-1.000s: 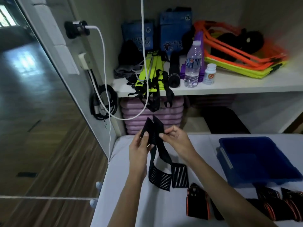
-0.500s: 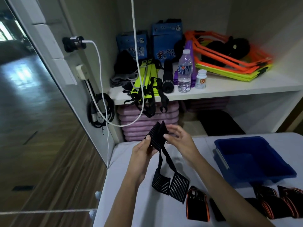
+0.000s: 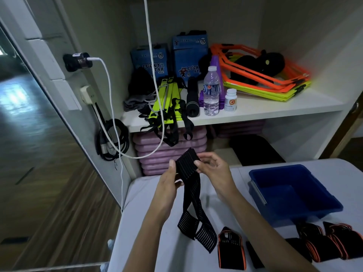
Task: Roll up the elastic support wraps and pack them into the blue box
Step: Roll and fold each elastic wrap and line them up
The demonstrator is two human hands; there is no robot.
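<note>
While both hands work above the white table (image 3: 157,242), the nearest things are the orange-trimmed wraps: one (image 3: 230,250) lies just right of the dangling ends, two more (image 3: 334,242) sit at the right edge, below the box. They look folded or bundled; whether properly rolled, can't tell.

Black wrap (image 3: 189,185) is mid-air. Two ribbed tails hang down, cross once, and the lower ends touch the table. Top end is bunched into a short started roll between the hands.

Left hand (image 3: 168,185): fingers curled around the wrap's left side, thumb up along the roll's edge. Right hand (image 3: 212,169): thumb and fingertips pinch the roll's right edge, other fingers loosely bent. Both have hold of the same wrap.

Blue box (image 3: 294,195) sits to the right on the table, open side up, nothing visible inside. Near the right forearm, not touching.

Risks, my read:
- crossed tails feed into the roll twisted → lumpy roll, may not sit flat in the box
- light pinch grip on elastic → roll springs open if either side lets go
- trailing ends drag on the table, could snag the nearest orange-trimmed wrap
- right forearm swinging toward the box could nudge it

Behind: shelf (image 3: 255,112) with water bottle (image 3: 211,91), clutter. White cable (image 3: 153,75) hangs above the hands, apart from them.
</note>
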